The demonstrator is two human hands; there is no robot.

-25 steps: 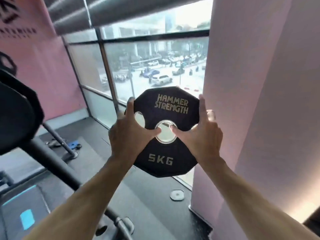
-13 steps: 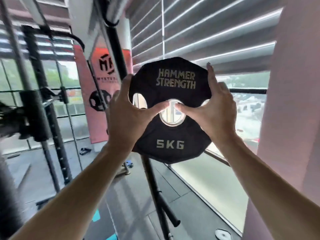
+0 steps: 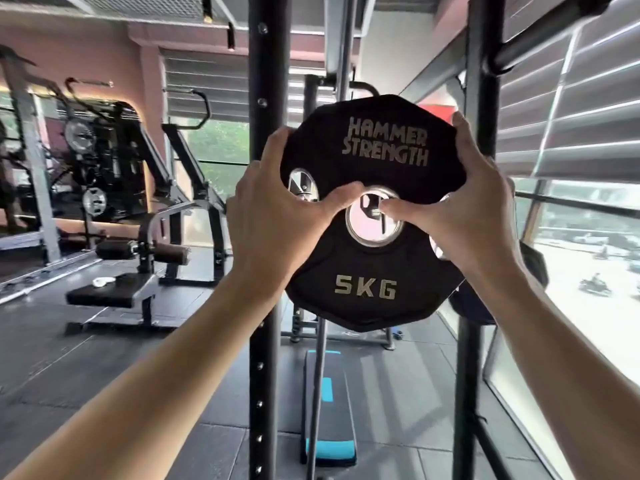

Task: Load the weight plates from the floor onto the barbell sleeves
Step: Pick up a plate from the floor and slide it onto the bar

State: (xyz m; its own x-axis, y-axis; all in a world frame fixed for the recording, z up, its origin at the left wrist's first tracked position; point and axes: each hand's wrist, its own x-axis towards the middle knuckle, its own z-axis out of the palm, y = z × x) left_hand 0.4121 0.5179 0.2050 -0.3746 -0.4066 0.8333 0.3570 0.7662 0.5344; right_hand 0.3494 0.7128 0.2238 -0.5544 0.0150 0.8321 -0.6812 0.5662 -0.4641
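A black 5 kg weight plate (image 3: 374,271), lettered HAMMER STRENGTH, is upright in front of me at chest height. My left hand (image 3: 273,220) grips its left edge, thumb resting near the steel-ringed centre hole. My right hand (image 3: 460,209) grips the right edge, thumb on the hole's rim. The barbell and its sleeves cannot be made out; the plate hides what lies straight behind it. Another dark plate (image 3: 533,268) shows partly behind my right wrist.
Two black rack uprights stand close ahead, the left upright (image 3: 263,98) and the right upright (image 3: 481,81). A black and blue bench (image 3: 329,403) lies on the floor between them. A padded machine (image 3: 138,265) is at the left. Windows with blinds (image 3: 581,109) run along the right.
My view has swung left from the window to the rack. Both hands keep hold of the plate, which now sits lined up between the uprights.
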